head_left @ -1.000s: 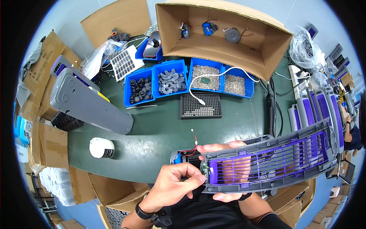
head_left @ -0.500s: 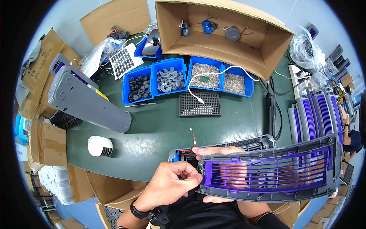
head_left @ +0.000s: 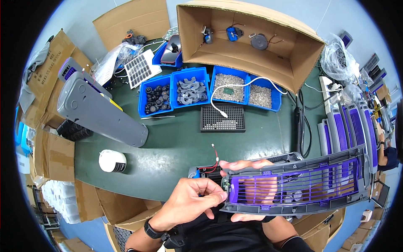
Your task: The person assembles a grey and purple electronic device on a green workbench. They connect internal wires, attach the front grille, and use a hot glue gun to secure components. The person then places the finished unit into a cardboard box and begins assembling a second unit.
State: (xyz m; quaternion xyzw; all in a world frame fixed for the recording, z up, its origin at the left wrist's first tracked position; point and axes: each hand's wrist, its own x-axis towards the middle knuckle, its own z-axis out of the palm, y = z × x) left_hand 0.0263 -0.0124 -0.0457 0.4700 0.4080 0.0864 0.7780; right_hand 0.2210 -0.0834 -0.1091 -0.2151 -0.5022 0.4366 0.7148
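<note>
A long grey panel with a purple slatted grille [head_left: 294, 189] is held up over the table's near edge, its inner side toward me. My right hand [head_left: 256, 191] grips it from behind, its palm visible through the slats and its fingers over the upper edge. At the panel's left end, beside a small green circuit board [head_left: 226, 184], my left hand [head_left: 196, 198] is closed in a pinch; what it holds is hidden. Behind the panel lies a partly covered grey housing [head_left: 285, 158]. Red wires [head_left: 215, 161] with a white connector rise near the fingers.
Blue bins [head_left: 191, 89] of grey parts, black wheels and screws stand behind a black perforated tray [head_left: 222, 118]. A cardboard box [head_left: 252, 54] with small motors is beyond. At left are a grey column-shaped unit [head_left: 103, 111] and white tub [head_left: 112, 161]; purple-grey panels [head_left: 350, 126] line the right.
The panel and both hands have shifted slightly, and the panel's right end tilts up a little more. My left hand stays pinched at its left end. The whole view has drifted slightly.
</note>
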